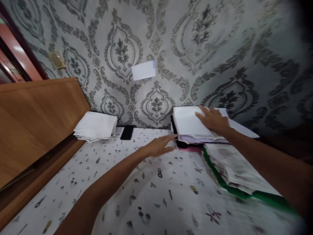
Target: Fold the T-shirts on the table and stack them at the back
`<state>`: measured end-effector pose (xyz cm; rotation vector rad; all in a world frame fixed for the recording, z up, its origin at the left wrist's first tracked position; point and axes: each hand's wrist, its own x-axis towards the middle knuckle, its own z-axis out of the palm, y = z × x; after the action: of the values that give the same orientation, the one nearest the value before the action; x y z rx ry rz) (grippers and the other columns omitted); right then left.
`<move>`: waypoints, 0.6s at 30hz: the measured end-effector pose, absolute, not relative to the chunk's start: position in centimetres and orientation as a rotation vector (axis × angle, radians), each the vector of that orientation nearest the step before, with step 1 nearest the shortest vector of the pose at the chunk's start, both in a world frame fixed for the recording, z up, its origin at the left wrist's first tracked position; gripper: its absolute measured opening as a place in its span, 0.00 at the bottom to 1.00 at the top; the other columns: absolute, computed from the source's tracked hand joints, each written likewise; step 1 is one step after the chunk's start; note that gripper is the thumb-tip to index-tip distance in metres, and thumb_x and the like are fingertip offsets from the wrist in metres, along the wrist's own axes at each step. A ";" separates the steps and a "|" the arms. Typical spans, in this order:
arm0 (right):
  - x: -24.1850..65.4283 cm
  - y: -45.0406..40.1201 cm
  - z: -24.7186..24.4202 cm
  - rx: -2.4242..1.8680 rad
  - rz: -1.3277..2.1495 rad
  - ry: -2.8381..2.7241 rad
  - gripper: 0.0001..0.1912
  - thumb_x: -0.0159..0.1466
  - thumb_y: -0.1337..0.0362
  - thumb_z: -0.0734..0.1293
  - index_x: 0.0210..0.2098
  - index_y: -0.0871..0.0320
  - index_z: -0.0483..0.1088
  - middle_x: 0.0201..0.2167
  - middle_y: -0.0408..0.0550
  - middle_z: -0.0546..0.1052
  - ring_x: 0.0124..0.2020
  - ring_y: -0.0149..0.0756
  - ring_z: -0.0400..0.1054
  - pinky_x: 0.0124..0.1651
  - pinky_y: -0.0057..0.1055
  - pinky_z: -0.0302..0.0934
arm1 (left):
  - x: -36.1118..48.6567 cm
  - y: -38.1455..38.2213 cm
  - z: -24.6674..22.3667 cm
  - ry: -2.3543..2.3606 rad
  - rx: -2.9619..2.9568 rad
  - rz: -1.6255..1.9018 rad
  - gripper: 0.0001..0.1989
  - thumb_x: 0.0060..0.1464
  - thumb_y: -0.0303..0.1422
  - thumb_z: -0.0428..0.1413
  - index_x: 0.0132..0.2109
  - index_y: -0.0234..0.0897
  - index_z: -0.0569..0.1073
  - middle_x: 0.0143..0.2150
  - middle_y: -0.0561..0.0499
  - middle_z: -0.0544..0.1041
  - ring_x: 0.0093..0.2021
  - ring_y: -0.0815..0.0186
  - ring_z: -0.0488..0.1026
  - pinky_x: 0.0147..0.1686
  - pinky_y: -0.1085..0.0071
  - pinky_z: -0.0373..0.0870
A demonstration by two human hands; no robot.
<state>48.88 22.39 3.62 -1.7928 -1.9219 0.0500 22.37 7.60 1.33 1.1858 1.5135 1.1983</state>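
Note:
A stack of folded cloths (189,120), white on top with lilac, black and pink layers below, lies against the wall at the right. My right hand (212,120) rests on its white top, palm down with the fingers apart. At the stack's left side my left hand (161,145) is stretched out, its fingertips at or close to the lower layers; I cannot tell if they touch. Nearer to me, under my right forearm, lies another folded pile (234,163), white with a green edge.
The bed's patterned white sheet (151,195) spreads beneath everything. A folded white cloth pile (96,126) lies at the far left, with a black phone (127,132) beside it. A wooden bed board (44,120) borders the left; a patterned wall (156,101) stands behind.

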 end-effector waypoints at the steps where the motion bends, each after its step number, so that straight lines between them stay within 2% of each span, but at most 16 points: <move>1: 48.8 22.4 3.7 -1.795 0.049 -1.918 0.34 0.71 0.45 0.53 0.71 0.52 0.54 0.70 0.68 0.57 0.66 0.65 0.53 0.59 0.65 0.50 | 19.8 6.2 1.2 1.436 1.536 1.111 0.25 0.35 0.25 0.71 0.43 0.50 0.79 0.51 0.51 0.81 0.56 0.60 0.76 0.58 0.69 0.69; 2: 48.8 22.5 3.9 -1.802 0.050 -1.916 0.33 0.71 0.46 0.53 0.71 0.52 0.54 0.69 0.68 0.57 0.66 0.65 0.54 0.58 0.65 0.50 | 17.0 5.1 1.1 1.412 1.847 1.013 0.25 0.39 0.25 0.69 0.47 0.52 0.78 0.54 0.51 0.80 0.59 0.58 0.74 0.61 0.67 0.66; 4: 48.6 22.7 4.3 -1.840 0.065 -1.917 0.33 0.71 0.47 0.54 0.71 0.53 0.54 0.69 0.69 0.57 0.65 0.66 0.54 0.58 0.66 0.49 | 11.1 3.4 1.5 1.821 2.109 0.830 0.22 0.47 0.25 0.64 0.48 0.51 0.78 0.56 0.52 0.78 0.59 0.57 0.73 0.62 0.65 0.66; 7: 48.4 22.9 5.3 -1.910 0.086 -1.943 0.34 0.70 0.49 0.56 0.71 0.56 0.54 0.70 0.69 0.56 0.66 0.68 0.53 0.59 0.67 0.46 | 2.3 2.0 3.0 2.152 2.036 0.787 0.23 0.51 0.20 0.56 0.53 0.41 0.75 0.61 0.40 0.72 0.66 0.49 0.63 0.67 0.51 0.57; 9: 48.1 22.4 6.1 -1.918 0.038 -1.943 0.33 0.70 0.52 0.57 0.70 0.59 0.56 0.68 0.71 0.59 0.66 0.66 0.54 0.59 0.66 0.48 | -2.8 1.5 4.1 2.325 2.001 0.734 0.26 0.51 0.19 0.54 0.58 0.36 0.71 0.65 0.35 0.66 0.69 0.45 0.56 0.67 0.43 0.53; 11: 47.7 21.3 6.9 -1.888 -0.077 -1.919 0.31 0.69 0.56 0.57 0.68 0.63 0.60 0.65 0.73 0.64 0.64 0.63 0.58 0.58 0.63 0.53 | -7.0 1.2 5.0 2.602 2.044 0.412 0.26 0.54 0.23 0.52 0.61 0.36 0.67 0.66 0.36 0.65 0.68 0.47 0.58 0.64 0.47 0.59; 13: 47.2 19.6 7.4 -1.827 -0.204 -1.905 0.28 0.67 0.60 0.57 0.64 0.66 0.64 0.62 0.73 0.67 0.62 0.61 0.60 0.58 0.59 0.57 | -10.1 1.2 5.6 2.716 2.069 0.187 0.24 0.57 0.26 0.50 0.61 0.36 0.66 0.64 0.38 0.67 0.64 0.51 0.62 0.60 0.55 0.65; 18: 46.1 13.9 6.6 -1.580 -0.296 -2.071 0.24 0.65 0.60 0.58 0.56 0.63 0.71 0.58 0.67 0.72 0.61 0.56 0.63 0.60 0.51 0.59 | -13.0 1.8 6.1 2.707 2.131 0.097 0.17 0.58 0.25 0.47 0.52 0.36 0.71 0.59 0.38 0.71 0.63 0.52 0.62 0.54 0.58 0.69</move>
<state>46.08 13.92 6.59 -1.5800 -2.0709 -0.2963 -13.01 1.84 6.15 2.1315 2.7069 0.0973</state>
